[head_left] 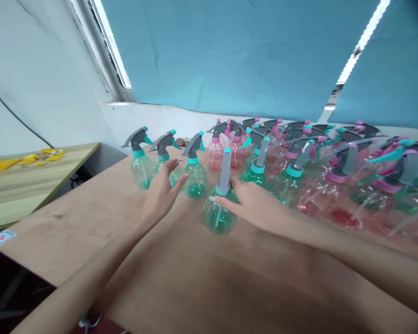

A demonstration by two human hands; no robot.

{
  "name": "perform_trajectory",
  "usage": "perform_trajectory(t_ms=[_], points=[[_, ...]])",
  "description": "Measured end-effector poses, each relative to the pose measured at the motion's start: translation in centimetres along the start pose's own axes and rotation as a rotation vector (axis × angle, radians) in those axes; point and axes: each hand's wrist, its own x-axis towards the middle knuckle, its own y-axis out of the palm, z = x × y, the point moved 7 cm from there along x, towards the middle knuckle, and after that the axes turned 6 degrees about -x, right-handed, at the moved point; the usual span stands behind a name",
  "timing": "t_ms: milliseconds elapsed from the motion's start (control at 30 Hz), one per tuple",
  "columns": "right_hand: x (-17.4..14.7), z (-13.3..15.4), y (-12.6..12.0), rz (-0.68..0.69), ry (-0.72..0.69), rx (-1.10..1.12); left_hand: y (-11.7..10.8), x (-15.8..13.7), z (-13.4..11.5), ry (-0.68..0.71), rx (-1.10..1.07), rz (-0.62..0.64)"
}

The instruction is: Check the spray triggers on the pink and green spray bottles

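My right hand (245, 200) is closed round the upper part of a green spray bottle (220, 220) with a grey trigger head and a teal collar. That bottle is upright, at or just above the wooden table. My left hand (163, 188) has its thumb and fingers apart and holds nothing. It is in front of a middle green spray bottle (163, 155) and partly hides it. On either side of that one stand another green spray bottle (142, 169) to the left and a third (195, 178) to the right. Whether my left fingers touch any bottle I cannot tell.
Many pink and green spray bottles (337, 185) crowd the right side and back of the wooden table (209, 278). At the far left, a second table (7, 195) bears yellow pieces (31, 159). Behind rise a white wall and a blue covering (230, 55).
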Motion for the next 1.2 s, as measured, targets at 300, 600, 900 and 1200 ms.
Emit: perform_trajectory(t_ms=[300, 600, 900, 1200], points=[[-5.5, 0.0, 0.3, -0.051, -0.041, 0.119, 1.2, -4.7, -6.7, -0.017, -0.113, 0.21], [-10.6, -1.3, -0.1, -0.196, -0.121, 0.18, 7.2, -7.5, -15.7, 0.054, -0.301, 0.449], [-13.5, -5.5, 0.1, -0.186, -0.003, 0.235, 12.5, -7.2, -19.8, 0.008, -0.485, 0.452], [-16.9, -12.9, 2.2, -0.092, -0.024, 0.11, 15.7, -6.6, -20.5, -0.017, -0.513, 0.478]])
